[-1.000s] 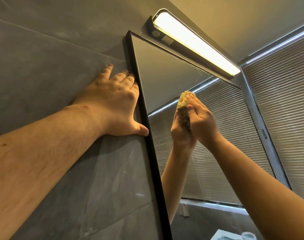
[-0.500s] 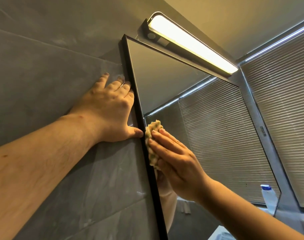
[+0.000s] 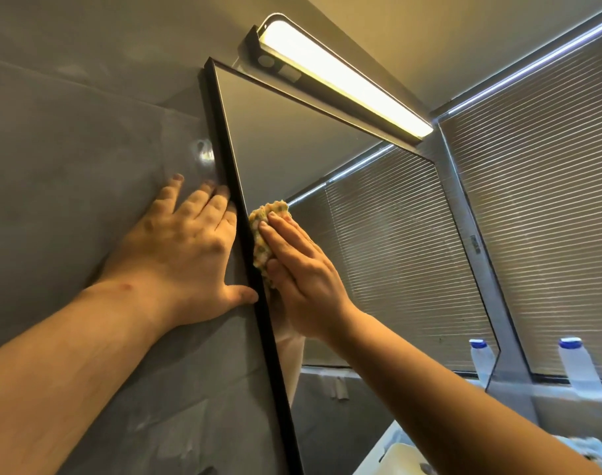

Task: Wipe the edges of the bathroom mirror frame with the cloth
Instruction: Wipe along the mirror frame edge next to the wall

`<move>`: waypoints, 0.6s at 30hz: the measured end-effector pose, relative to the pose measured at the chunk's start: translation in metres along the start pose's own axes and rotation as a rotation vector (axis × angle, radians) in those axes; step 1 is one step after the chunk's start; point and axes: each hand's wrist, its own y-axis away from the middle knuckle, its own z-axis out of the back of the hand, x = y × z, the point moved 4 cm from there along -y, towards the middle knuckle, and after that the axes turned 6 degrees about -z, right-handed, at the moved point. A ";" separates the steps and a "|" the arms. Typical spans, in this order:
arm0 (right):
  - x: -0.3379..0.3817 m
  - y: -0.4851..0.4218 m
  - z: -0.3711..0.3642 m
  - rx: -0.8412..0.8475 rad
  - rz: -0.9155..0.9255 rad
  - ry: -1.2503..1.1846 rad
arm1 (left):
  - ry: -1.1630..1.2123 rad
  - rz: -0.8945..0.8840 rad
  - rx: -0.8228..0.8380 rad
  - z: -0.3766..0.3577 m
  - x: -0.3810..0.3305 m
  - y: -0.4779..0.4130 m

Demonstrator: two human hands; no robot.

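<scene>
Left hand lies flat on the grey wall, fingers spread, thumb tip touching the black mirror frame on its outer side. Right hand at 3 o'clock of the left, fingers straight and together, presses the yellow cloth onto the mirror glass, right against the frame's inner edge. Lit lamp bar at 1 o'clock above the mirror. Blinds at 3 o'clock; blue-capped bottle at 4 o'clock.
</scene>
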 end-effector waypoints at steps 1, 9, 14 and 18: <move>0.000 0.001 0.000 0.005 -0.007 0.003 | -0.002 0.000 0.008 -0.002 -0.003 0.003; -0.023 0.028 0.013 0.056 -0.142 0.072 | 0.141 -0.004 -0.084 -0.015 -0.024 0.017; -0.064 0.037 0.025 0.019 -0.411 0.007 | 0.197 -0.005 -0.100 -0.019 -0.029 0.019; -0.106 0.042 0.039 -0.019 -0.573 -0.042 | 0.184 0.015 -0.147 -0.022 -0.031 0.016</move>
